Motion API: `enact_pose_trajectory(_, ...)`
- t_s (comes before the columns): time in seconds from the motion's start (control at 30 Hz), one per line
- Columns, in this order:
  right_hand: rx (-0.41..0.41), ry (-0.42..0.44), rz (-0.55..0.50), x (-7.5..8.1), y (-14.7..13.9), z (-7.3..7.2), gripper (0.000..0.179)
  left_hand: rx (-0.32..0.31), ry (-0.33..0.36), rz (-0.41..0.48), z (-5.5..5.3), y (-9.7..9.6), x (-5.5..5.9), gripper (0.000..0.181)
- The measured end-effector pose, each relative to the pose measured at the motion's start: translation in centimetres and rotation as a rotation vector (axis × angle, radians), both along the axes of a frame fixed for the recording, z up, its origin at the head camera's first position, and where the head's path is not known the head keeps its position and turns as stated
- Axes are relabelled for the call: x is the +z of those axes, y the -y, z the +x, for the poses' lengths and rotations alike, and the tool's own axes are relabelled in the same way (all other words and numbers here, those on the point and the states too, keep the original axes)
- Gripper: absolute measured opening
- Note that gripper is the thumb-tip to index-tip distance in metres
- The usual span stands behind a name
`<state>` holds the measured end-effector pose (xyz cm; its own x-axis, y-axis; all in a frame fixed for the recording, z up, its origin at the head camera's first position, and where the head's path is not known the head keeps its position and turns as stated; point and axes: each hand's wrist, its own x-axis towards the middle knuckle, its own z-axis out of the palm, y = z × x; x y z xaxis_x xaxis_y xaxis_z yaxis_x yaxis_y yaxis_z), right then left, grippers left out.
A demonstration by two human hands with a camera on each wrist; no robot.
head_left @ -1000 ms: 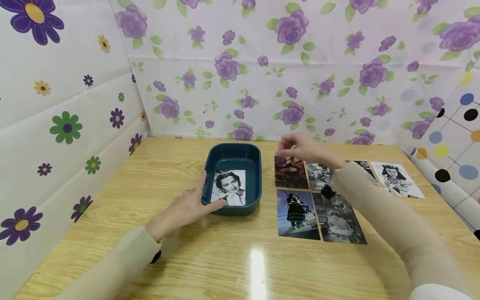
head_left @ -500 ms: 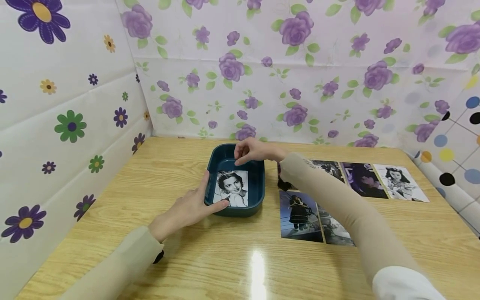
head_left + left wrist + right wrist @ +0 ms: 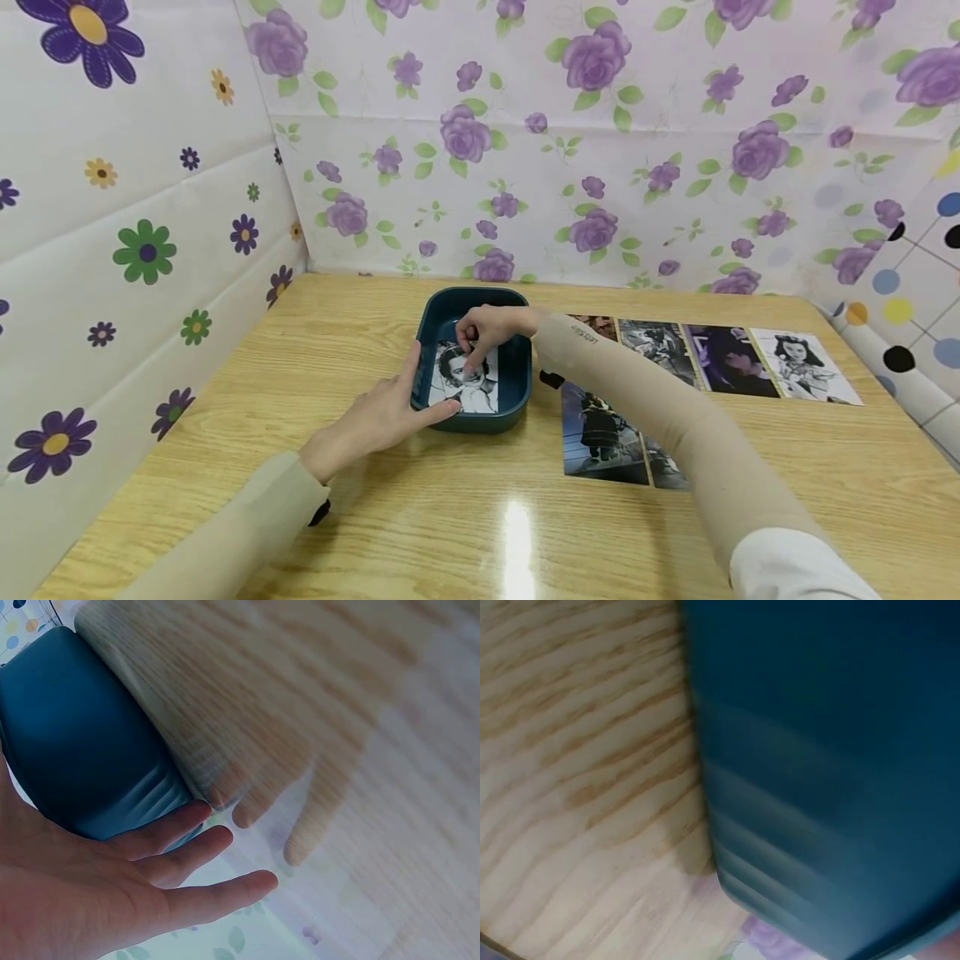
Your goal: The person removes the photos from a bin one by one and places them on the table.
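Observation:
A dark teal rectangular box (image 3: 526,367) stands on the wooden table, with a black-and-white portrait photo (image 3: 482,402) lying inside. My left hand (image 3: 371,412) rests against the box's near left corner. Its thumb lies over the front rim, and in the left wrist view its fingers stretch straight along the box wall (image 3: 82,742). Inside the box, my right hand (image 3: 491,327) is over the photo, one digit pointing down at the portrait's face and the others loosely bent. Whether it touches the photo cannot be told. The right wrist view holds mostly the box's side (image 3: 817,750).
Right of the box several photos lie in two rows, including a black-and-white one (image 3: 658,346), a dark purple one (image 3: 727,362), one of a person with dark hair (image 3: 806,367) and a bluish one (image 3: 596,433). My right forearm partly covers them. Flowered sheets (image 3: 405,200) hang behind.
My right hand has moved left from above the reddish photo, over the box, then down inside to the portrait. My left hand has stayed at the box's corner.

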<state>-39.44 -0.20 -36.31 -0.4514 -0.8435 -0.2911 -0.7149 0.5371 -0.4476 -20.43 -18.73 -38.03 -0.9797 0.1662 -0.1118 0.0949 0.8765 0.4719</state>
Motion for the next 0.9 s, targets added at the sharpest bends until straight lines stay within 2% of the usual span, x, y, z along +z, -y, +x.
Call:
enact_pose_trajectory(0.2, -0.018, -0.089, 0.082, -0.4, 0.1, 0.4, 0.040, 0.003, 0.010, 0.000, 0.1, 0.0, 0.0, 0.116)
enact_pose_trajectory(0.33, -0.038, -0.113, 0.090, -0.6, 0.3, 0.6, 0.043, 0.006, 0.014, 0.004, 0.2, -0.1, -0.1, 0.115)
enact_pose_trajectory(0.5, -0.068, -0.167, 0.088, -0.1, 0.5, 1.3, 0.041, 0.012, 0.011, 0.007, 0.2, -0.1, 0.0, 0.115)
enact_pose_trajectory(0.73, -0.088, -0.108, -0.041, 1.4, 0.2, 1.7, 0.031, 0.015, 0.009, -0.012, 0.0, -0.1, 0.1, 0.116)
enact_pose_trajectory(0.9, -0.121, -0.075, -0.172, 3.6, -1.1, 1.5, 0.026, 0.016, 0.024, -0.020, 0.0, -0.1, 0.1, 0.116)
